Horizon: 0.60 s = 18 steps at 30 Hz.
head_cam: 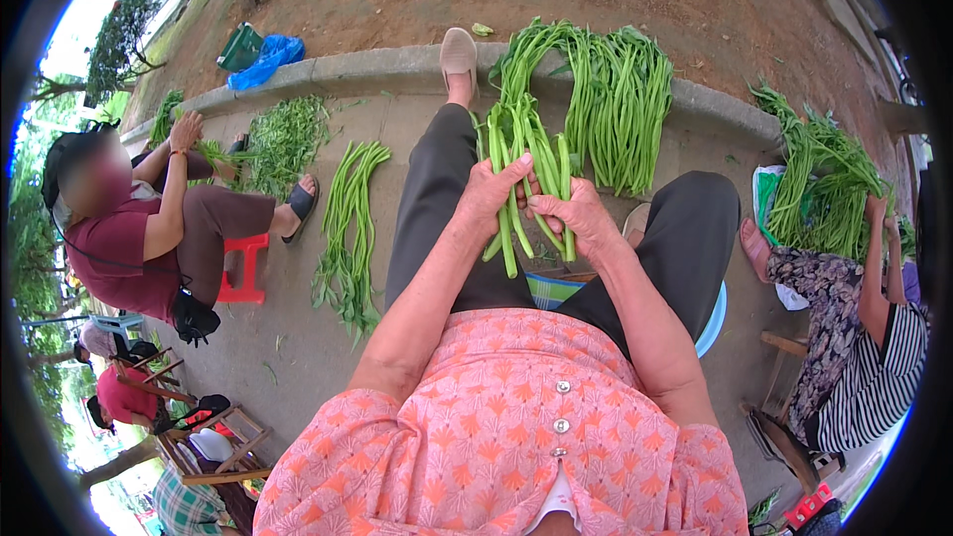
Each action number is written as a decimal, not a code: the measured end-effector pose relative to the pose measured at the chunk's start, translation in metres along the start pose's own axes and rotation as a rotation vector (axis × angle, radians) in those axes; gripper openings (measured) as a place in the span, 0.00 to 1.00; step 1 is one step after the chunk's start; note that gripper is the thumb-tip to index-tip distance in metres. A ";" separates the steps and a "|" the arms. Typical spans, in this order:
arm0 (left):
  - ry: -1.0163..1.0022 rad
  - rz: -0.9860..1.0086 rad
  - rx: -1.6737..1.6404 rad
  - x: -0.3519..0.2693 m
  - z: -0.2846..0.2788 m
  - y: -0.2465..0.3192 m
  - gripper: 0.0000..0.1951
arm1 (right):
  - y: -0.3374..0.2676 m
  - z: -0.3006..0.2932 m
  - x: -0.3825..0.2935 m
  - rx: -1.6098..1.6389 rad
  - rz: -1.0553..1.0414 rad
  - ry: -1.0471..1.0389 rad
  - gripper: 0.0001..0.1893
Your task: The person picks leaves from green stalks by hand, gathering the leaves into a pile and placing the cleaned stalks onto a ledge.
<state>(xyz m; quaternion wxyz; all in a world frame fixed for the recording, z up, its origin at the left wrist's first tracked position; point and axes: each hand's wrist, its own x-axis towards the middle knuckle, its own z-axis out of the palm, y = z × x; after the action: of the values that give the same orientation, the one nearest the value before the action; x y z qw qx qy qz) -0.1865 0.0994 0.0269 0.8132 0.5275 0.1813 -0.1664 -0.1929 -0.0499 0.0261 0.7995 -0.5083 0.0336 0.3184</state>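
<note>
My left hand (491, 193) and my right hand (569, 216) are side by side above my lap, each closed around part of a bunch of green leafy-vegetable stems (547, 156). The cut ends point towards me, and the stems run away from me over the kerb side. Beyond my hands, a large pile of the same long-stemmed greens (622, 112) drapes over the concrete kerb. A smaller bundle of stems (350, 216) lies on the pavement left of my leg, its leaves towards me.
Seated people with greens are on my left (126, 216) and right (856, 357). A concrete kerb (372, 73) crosses in front. A blue plastic bag (269, 59), a green container (240, 48), a leafy heap (287, 141), a red stool (246, 268) and a light blue basin (713, 320) are around.
</note>
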 end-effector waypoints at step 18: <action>0.180 0.048 -0.026 0.014 0.011 0.000 0.13 | 0.005 -0.002 0.006 -0.260 -0.193 0.075 0.06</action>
<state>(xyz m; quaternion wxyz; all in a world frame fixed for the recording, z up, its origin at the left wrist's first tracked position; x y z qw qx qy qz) -0.1732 0.0881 0.0248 0.8041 0.5340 0.2429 -0.0964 -0.1908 -0.0472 0.0192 0.7522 -0.6196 -0.0271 0.2226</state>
